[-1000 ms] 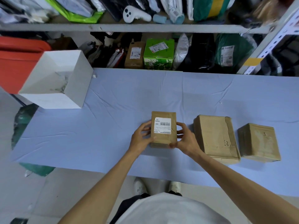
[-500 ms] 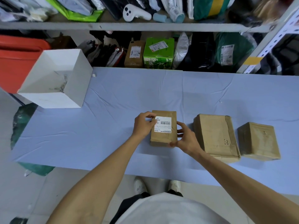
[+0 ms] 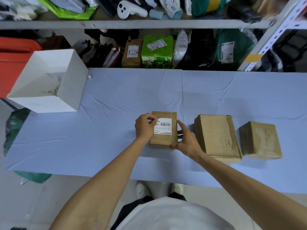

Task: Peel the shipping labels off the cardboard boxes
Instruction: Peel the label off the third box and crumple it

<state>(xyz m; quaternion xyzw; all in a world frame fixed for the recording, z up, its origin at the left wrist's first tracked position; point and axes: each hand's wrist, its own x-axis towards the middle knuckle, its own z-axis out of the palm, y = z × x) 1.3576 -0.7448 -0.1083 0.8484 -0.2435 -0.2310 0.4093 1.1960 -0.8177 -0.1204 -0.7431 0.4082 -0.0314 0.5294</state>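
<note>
Shipping label (image 3: pixel 163 126) pinched by left hand (image 3: pixel 144 127) on cardboard box (image 3: pixel 163 140).

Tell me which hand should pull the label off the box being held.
Left. The left hand already pinches the label at its top-left corner, while the right hand braces the small box.
</note>
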